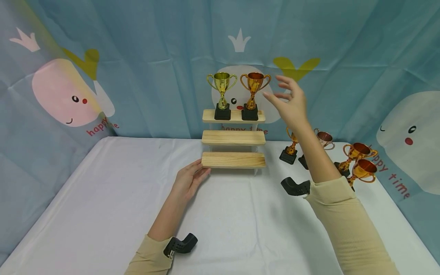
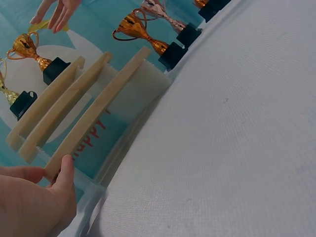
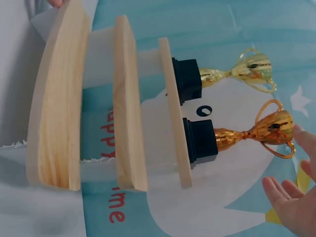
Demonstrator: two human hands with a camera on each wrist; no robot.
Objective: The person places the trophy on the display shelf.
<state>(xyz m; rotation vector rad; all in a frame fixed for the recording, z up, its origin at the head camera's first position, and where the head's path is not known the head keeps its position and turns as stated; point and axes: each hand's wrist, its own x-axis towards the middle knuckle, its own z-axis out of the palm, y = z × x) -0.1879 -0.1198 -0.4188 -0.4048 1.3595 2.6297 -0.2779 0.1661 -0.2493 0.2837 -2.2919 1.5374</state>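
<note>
A three-step wooden display shelf (image 1: 233, 138) stands against the curtain. On its top board are a gold trophy cup (image 1: 222, 81) on the left and a copper-orange trophy cup (image 1: 254, 82) on the right, both upright on black bases. My left hand (image 1: 188, 180) pinches the left end of the lowest board (image 2: 98, 111) between thumb and fingers. Raised just to the right of the copper-orange cup, my right hand (image 1: 292, 101) has its fingers spread and holds nothing. In the right wrist view the right hand (image 3: 296, 205) shows beside that cup's handle.
Several more trophies stand on the white table (image 1: 220, 221) at the right: an orange one (image 1: 288, 156), a rose-coloured one (image 1: 324, 138) and two copper ones, the nearer (image 1: 364, 168) by my right sleeve. A blue printed curtain (image 1: 154, 88) hangs behind.
</note>
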